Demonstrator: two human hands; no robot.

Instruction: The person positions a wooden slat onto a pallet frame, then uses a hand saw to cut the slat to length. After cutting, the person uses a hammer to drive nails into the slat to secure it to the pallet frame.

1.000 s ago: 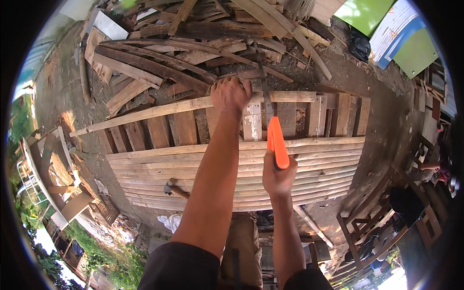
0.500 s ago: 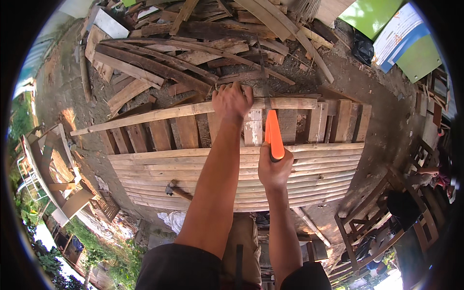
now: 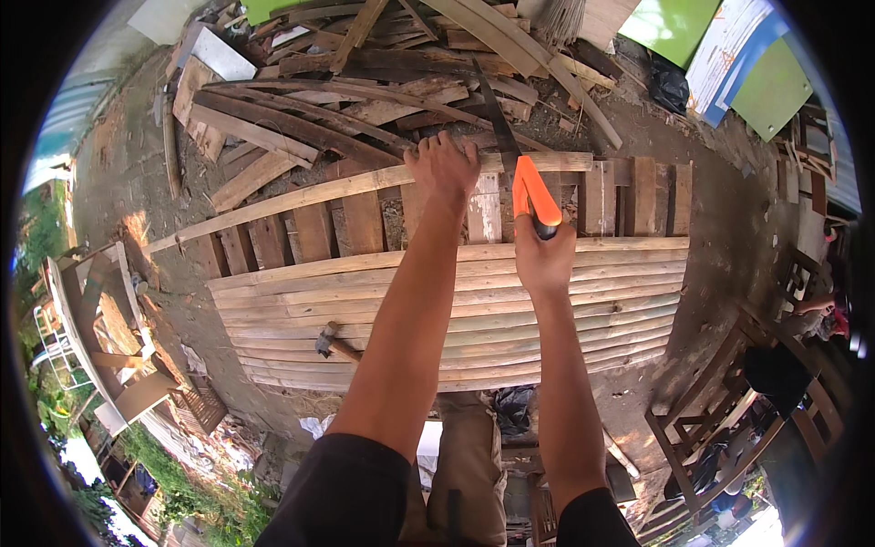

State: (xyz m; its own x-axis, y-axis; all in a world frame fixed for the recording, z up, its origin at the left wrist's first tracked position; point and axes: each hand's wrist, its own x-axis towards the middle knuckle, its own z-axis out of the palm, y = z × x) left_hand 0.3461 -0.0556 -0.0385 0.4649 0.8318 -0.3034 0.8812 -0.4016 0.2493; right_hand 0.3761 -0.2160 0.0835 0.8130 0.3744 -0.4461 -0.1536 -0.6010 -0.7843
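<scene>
An orange-handled saw (image 3: 504, 132) is gripped in the right hand (image 3: 547, 251), the fingers closed around its handle (image 3: 533, 190). The blade is pointed away from the body, past the bamboo strip (image 3: 314, 196); whether the strip is touched by it cannot be told. The strip is pressed from above by the left hand (image 3: 444, 171), just left of the saw, with knuckles bent; whether it is also gripped underneath cannot be told. The strip is laid across spaced wooden boards (image 3: 363, 223), beyond a row of bamboo slats (image 3: 497, 305) on which a hammer (image 3: 326, 339) is seen beside the left forearm. Scrap wood (image 3: 365, 105) is heaped behind. At upper right, a white-and-blue panel (image 3: 734, 59) with small orange marks is propped near a black bag (image 3: 669, 87); its print is too small to be read
</scene>
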